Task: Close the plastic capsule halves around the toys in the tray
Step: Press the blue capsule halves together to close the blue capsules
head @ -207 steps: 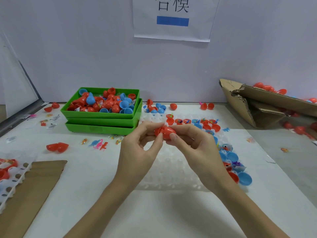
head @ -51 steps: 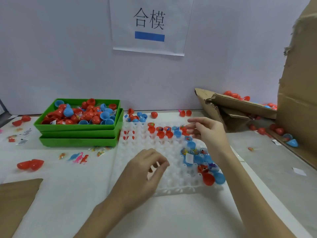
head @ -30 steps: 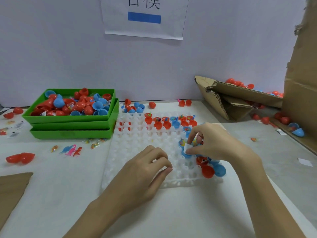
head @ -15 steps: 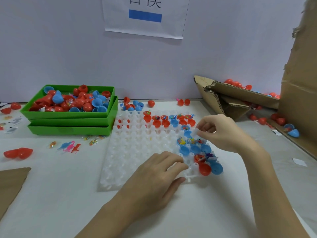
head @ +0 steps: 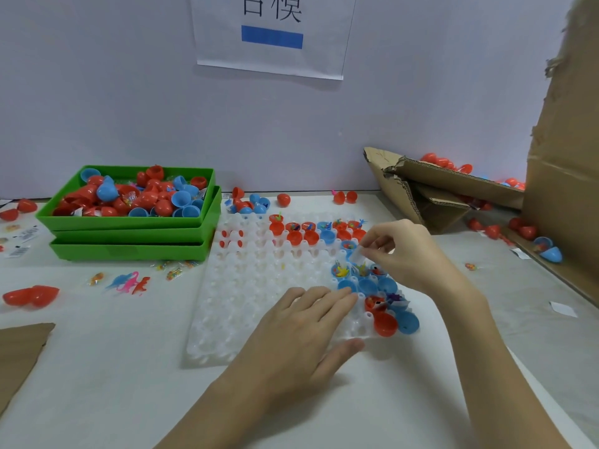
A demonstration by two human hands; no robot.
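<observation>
A white translucent dimpled tray point(head: 246, 286) lies flat on the table. Red capsule halves point(head: 295, 236) fill its far row, and blue capsule halves point(head: 368, 285) with small toys sit on its right side. One open red-and-blue capsule point(head: 395, 323) lies at the tray's right front corner. My left hand point(head: 301, 332) rests flat on the tray's front part with straight fingers. My right hand point(head: 405, 251) hovers over the blue halves and pinches a small white paper slip point(head: 356, 254).
Stacked green bins point(head: 129, 234) of red and blue capsule halves stand at the left. Loose toys point(head: 129, 281) and a red open capsule point(head: 30, 296) lie in front of the bins. Torn cardboard boxes point(head: 447, 189) with capsules stand at the right. Brown cardboard point(head: 19, 351) is at the left front.
My right hand picked a white paper slip out of the blue halves and lifted it. My left hand slid right along the tray and flattened on it.
</observation>
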